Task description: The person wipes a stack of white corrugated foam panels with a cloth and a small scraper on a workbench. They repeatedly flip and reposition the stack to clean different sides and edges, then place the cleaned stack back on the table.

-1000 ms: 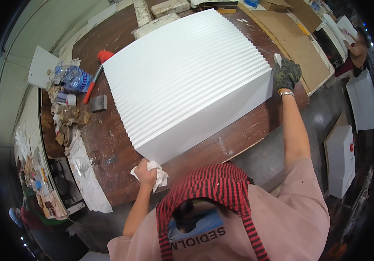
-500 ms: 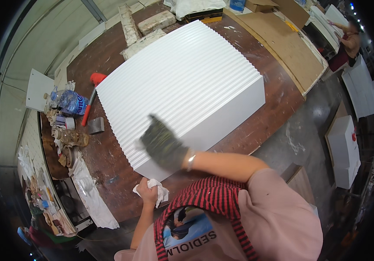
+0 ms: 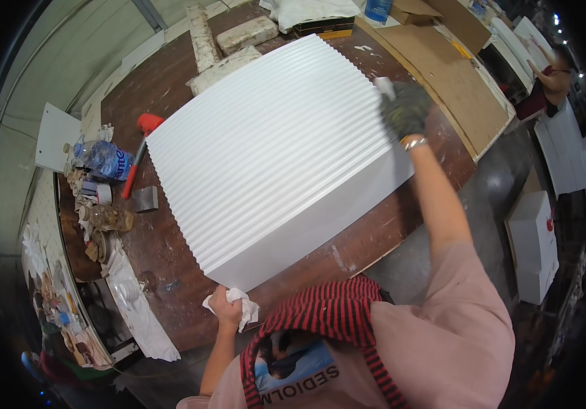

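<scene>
- Centrally, a ribbed white box-like piece (image 3: 276, 150) sits flat on the brown bench (image 3: 177, 300).
- The bare left hand (image 3: 226, 308) is closed around a crumpled white cloth (image 3: 249, 312), just beside the piece's near-left corner.
- The gloved right hand (image 3: 405, 112), blurred, curls around a small white block (image 3: 384, 87) at the ribbed top's right edge.
- The piece looks stiff and bulky; its weight is unclear. The ridges probably dent easily, so the smooth sides seem the safer hold.
</scene>
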Demonstrator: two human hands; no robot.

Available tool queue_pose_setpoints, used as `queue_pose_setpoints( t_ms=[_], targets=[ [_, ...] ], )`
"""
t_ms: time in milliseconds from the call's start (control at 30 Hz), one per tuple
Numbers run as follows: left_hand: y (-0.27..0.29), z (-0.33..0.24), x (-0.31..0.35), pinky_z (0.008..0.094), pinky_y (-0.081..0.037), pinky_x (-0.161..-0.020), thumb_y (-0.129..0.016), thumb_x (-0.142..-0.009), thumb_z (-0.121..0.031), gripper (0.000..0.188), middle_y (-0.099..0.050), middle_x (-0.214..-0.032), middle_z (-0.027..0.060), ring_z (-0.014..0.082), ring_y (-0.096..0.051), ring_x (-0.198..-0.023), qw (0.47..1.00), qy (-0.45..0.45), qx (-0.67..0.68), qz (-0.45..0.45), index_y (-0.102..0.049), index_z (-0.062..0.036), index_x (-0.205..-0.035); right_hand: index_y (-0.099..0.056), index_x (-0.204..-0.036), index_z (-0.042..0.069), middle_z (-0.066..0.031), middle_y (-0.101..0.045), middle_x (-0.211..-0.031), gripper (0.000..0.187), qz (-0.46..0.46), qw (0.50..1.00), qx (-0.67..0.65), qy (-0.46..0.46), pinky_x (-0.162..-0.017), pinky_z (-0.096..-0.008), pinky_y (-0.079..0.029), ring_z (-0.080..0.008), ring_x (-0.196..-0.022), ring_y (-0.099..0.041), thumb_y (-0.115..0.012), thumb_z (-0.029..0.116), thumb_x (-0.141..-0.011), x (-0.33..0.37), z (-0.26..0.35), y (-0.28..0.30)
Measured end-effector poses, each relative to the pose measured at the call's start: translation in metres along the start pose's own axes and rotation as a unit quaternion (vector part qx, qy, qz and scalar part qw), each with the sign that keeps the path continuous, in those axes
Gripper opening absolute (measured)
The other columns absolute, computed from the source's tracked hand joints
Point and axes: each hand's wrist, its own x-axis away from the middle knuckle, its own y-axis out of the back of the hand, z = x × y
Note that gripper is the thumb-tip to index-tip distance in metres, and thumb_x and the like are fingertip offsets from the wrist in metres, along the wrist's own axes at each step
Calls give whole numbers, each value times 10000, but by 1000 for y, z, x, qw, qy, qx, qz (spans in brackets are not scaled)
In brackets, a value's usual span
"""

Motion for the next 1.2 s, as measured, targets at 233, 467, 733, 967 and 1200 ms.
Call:
queue_pose_setpoints(
  t_ms=[233, 467, 733, 967, 1200],
  targets=[
    [-1, 1, 2, 463, -458, -590, -621, -691, -110, 258, -610, -738, 204, 426, -595, -639, 1000, 18, 10, 5, -655, 1, -922, -592, -758, 116, -73, -571, -734, 270, 44, 876, -226, 424, -1219, -538, -264, -249, -762, -568, -569, 260, -985, 163, 187, -40],
    [0, -3, 1, 460, -465, -595, -624, -699, -111, 231, -619, -745, 193, 413, -606, -647, 1000, 22, 17, 5, -650, -5, -902, -629, -789, 113, -64, -605, -701, 191, -50, 960, -7, 274, -1010, -520, -419, -308, -738, -583, -621, 250, -923, 25, 30, -38],
    [0, -4, 1, 473, -448, -577, -637, -727, -116, 165, -593, -691, 189, 408, -597, -629, 1000, 3, 3, -10, -634, -19, -861, -726, -860, 86, -121, -685, -807, 275, -97, 975, -58, 193, -997, -494, -412, -308, -823, -649, -663, 346, -925, 1, 56, 6],
    [-1, -1, 4, 471, -442, -567, -662, -709, -122, 140, -580, -673, 170, 390, -591, -615, 1000, 1, -7, -30, -605, -37, -805, -646, -829, 60, -117, -582, -760, 158, 157, 817, -255, 492, -1196, -562, -286, -273, -842, -603, -638, 214, -863, 216, 287, -49],
    [-3, -2, 6, 478, -462, -579, -678, -662, -148, 189, -601, -715, 150, 391, -600, -636, 999, 9, -8, -50, -601, -63, -812, -696, -798, 136, -69, -601, -677, 165, -18, 823, -281, 493, -1149, -580, -319, -273, -769, -611, -550, 59, -805, 160, 296, -66]
  ],
)
